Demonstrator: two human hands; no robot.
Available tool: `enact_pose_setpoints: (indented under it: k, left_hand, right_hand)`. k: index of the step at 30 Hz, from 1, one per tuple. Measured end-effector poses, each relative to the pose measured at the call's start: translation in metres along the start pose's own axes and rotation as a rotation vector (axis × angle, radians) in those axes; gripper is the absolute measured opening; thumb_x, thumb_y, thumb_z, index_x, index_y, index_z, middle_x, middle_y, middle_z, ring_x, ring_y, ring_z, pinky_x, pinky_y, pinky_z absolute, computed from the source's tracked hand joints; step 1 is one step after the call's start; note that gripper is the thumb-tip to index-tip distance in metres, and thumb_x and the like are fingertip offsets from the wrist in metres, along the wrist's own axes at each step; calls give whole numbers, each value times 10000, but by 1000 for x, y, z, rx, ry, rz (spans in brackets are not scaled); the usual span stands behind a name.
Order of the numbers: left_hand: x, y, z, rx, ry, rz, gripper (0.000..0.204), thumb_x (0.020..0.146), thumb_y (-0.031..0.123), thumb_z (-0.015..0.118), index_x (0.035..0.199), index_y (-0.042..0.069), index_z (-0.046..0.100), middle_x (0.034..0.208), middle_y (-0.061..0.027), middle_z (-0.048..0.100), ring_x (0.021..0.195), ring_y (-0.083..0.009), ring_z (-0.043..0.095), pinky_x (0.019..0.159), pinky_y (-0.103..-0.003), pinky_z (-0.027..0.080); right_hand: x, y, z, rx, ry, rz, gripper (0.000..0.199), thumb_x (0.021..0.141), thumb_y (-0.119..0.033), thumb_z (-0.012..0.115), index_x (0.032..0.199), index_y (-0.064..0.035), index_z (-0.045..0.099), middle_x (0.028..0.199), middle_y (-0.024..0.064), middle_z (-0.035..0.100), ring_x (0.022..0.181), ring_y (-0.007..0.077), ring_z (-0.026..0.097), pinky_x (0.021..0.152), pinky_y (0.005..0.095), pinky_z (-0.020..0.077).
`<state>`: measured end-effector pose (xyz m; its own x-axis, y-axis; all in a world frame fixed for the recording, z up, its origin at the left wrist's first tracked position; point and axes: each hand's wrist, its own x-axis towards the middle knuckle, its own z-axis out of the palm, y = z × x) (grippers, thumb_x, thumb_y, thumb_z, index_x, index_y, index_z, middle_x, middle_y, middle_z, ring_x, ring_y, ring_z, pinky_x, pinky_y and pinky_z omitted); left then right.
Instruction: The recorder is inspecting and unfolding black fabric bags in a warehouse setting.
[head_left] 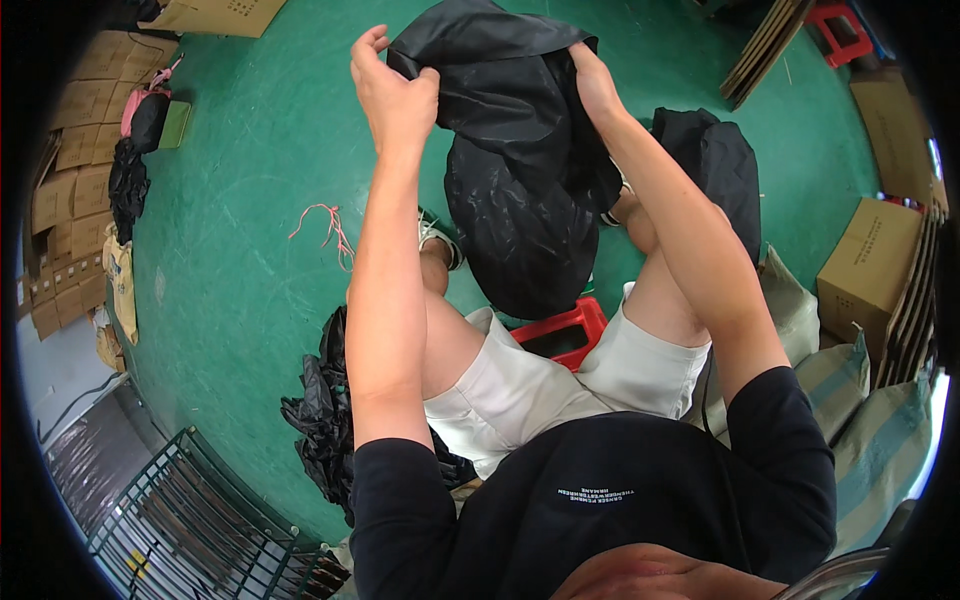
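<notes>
A large piece of black, slightly shiny fabric [530,190] hangs in folds between my hands, its upper edge raised ahead of my knees. I cannot make out whether it is a bag, a cover or a garment. My left hand [395,95] grips its left corner, the thumb over the cloth and some fingers bent up beyond the edge. At the upper right corner, my right hand [595,85] holds the fabric, its fingertips mostly hidden under the edge. The lower part droops toward a red plastic stool [590,320] between my thighs.
More black fabric [705,165] lies beyond my right knee. Crumpled black plastic [325,420] sits by my left thigh. Pink string [335,235] is on the green floor. Cardboard boxes [90,190] are stacked left; woven sacks [840,385] and a carton [870,260] stand right.
</notes>
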<state>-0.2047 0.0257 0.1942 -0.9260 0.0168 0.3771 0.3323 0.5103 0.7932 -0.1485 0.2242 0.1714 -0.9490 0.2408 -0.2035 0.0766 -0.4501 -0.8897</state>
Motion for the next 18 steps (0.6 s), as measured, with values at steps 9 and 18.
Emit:
enact_pose_setpoints:
  k: [9, 18]
  left_hand:
    - [0, 1, -3, 150, -37, 141, 395, 699, 0, 613, 1086, 15, 536, 1133, -168, 515, 1019, -338, 534, 876, -386, 446]
    - [9, -9, -13, -379, -145, -264, 202, 843, 57, 576, 1004, 0, 684, 852, -82, 688, 778, -124, 599, 745, -250, 454]
  right_hand:
    - [20, 13, -21, -90, 64, -44, 484, 989, -312, 339, 1285, 41, 489, 1310, 96, 520, 1199, 205, 480, 1033, 306, 331]
    - [12, 7, -21, -380, 224, 34, 563, 946, -371, 405, 1275, 81, 476, 1337, 124, 499, 1211, 214, 470, 1018, 329, 334]
